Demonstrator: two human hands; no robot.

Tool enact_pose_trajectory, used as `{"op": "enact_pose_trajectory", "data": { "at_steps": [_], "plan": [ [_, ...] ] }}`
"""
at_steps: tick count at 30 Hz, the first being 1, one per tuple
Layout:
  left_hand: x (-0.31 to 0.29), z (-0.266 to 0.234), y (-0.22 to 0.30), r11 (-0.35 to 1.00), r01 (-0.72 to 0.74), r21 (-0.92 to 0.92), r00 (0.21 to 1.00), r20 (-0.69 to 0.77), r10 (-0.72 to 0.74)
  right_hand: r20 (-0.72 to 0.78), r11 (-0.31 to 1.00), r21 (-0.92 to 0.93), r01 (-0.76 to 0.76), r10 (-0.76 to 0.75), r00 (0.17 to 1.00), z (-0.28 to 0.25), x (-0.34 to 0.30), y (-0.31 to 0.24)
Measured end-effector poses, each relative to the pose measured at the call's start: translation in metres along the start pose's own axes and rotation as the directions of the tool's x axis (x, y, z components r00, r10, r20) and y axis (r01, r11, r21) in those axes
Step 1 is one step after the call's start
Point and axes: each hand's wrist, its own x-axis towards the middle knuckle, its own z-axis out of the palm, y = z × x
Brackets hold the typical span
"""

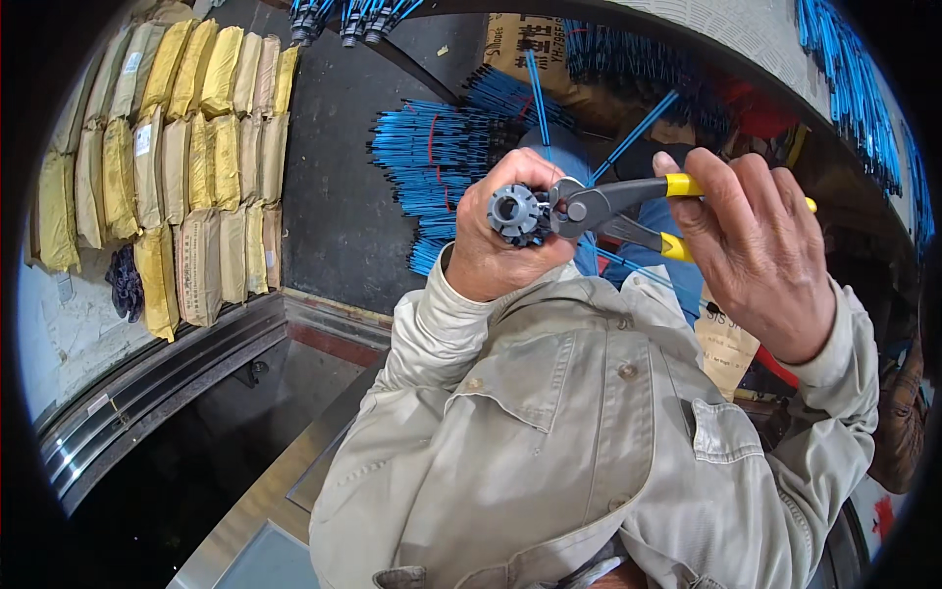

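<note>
My left hand (479, 255) is wrapped round a grey round hub (531, 222) with notches about its rim and a hole in the middle. Several thin blue rods (631, 139) spread out from near it, two toward the far side and others toward my lap. In my right hand (765, 231) is a pair of end-cutting pliers (620, 199) with yellow grips. Their dark metal jaws meet the right side of the hub, and the handles stand apart. Whatever lies between the jaws is hidden. A thin wire seems to show above them, too fine to make out.
Bundles of blue rods (427, 147) lie on the dark surface (339, 196) beyond my left hand. Paper-wrapped packages (201, 167) are stacked at the far left. A curved shelf (756, 64) carries more blue rods (854, 93) at right. Below left is a metal-edged recess (177, 471).
</note>
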Motion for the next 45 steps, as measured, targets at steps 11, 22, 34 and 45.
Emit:
{"op": "enact_pose_trajectory", "data": {
  "at_steps": [11,22,34,45],
  "plan": [
    [0.0,0.0,0.001,1.0,-0.01,0.014,1.0,-0.018,0.01,-0.473,0.946,0.324,0.008,0.154,0.867,0.099,0.003,-0.022],
    [-0.002,0.005,0.01,0.997,0.07,-0.031,0.998,-0.002,-0.07,-0.81,0.955,-0.118,-0.271,0.066,0.583,0.098,0.034,0.0],
    [-0.007,0.001,0.011,0.998,0.069,-0.007,0.998,0.004,-0.069,-0.255,0.996,0.065,0.061,-0.042,0.966,0.051,-0.004,0.006],
    [0.015,-0.007,0.019,0.998,0.062,-0.006,0.926,0.374,-0.055,0.465,-0.099,0.822,-0.561,-0.453,0.761,0.046,-0.017,0.04]
  ]
}}
